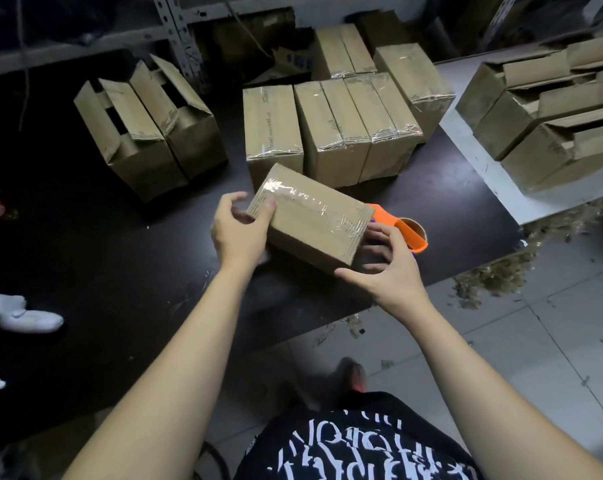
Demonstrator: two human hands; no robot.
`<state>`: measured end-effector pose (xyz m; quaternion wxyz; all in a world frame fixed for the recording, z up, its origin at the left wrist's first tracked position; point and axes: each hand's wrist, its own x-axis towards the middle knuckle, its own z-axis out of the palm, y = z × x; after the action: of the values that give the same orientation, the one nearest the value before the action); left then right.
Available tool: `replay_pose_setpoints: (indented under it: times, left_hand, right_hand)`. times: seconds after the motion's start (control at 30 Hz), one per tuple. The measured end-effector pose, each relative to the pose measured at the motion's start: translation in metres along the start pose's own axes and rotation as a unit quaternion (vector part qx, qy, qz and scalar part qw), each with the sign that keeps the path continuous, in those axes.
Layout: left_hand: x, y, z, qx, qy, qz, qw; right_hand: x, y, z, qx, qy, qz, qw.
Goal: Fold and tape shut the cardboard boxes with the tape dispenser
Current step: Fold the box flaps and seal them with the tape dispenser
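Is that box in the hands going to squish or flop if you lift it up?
Probably stiff: the taped box keeps sharp, straight edges between the left hand and the right hand. It is likely light, since it is held tilted by its two ends only. The shiny tape on top may feel slippery; the bare cardboard sides should not.

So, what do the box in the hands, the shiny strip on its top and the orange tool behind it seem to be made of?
The box looks like brown cardboard, matte, with sharp folded edges. The strip is probably clear plastic tape, glossy: it glints and wrinkles. The tool seems smooth orange plastic, judging by its even colour and soft shine.
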<state>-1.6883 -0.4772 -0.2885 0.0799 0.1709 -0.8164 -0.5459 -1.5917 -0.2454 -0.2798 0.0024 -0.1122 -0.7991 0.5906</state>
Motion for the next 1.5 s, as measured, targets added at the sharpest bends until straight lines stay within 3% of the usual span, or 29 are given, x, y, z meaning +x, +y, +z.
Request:
replay_pose_setpoints:
  times: [0.2,0.43,0.53,0.73,0.8,0.9,1.3,1.37,1.5]
  left_hand:
    - [-0.026,-0.016,-0.024,-0.005,-0.006,-0.052,0.999]
    - [-0.041,-0.015,-0.044,-0.061,-0.086,-0.144,0.984]
    - [-0.042,-0.008,-0.048,-0.089,-0.082,-0.181,0.976]
    - [-0.046,-0.005,-0.047,-0.095,-0.066,-0.092,0.989]
    - [-0.050,-0.003,-0.044,-0.063,-0.029,-0.072,0.995]
    - [-0.060,0.002,-0.037,-0.033,0.003,-0.084,0.996]
    - [-0.115,0.021,0.018,0.098,0.049,-0.112,0.988]
    - [-0.123,0.030,0.032,0.127,0.053,-0.112,0.984]
    - [-0.132,0.047,0.052,0.191,0.064,-0.085,0.976]
  right_hand:
    - [0.015,0.008,-0.007,0.000,-0.025,-0.010,1.000]
    - [0.049,0.002,0.009,-0.050,-0.023,-0.058,0.997]
    - [0.059,0.002,0.011,-0.051,-0.039,-0.053,0.997]
    - [0.069,0.001,0.005,-0.029,-0.092,-0.009,0.995]
    - [0.070,0.001,-0.004,-0.129,-0.031,-0.008,0.991]
    - [0.071,0.013,-0.022,-0.292,0.045,0.009,0.955]
    - [0.063,0.056,-0.056,-0.487,-0.028,0.066,0.870]
    - [0.064,0.058,-0.066,-0.467,-0.034,0.064,0.881]
    - [0.062,0.051,-0.084,-0.259,-0.052,0.040,0.964]
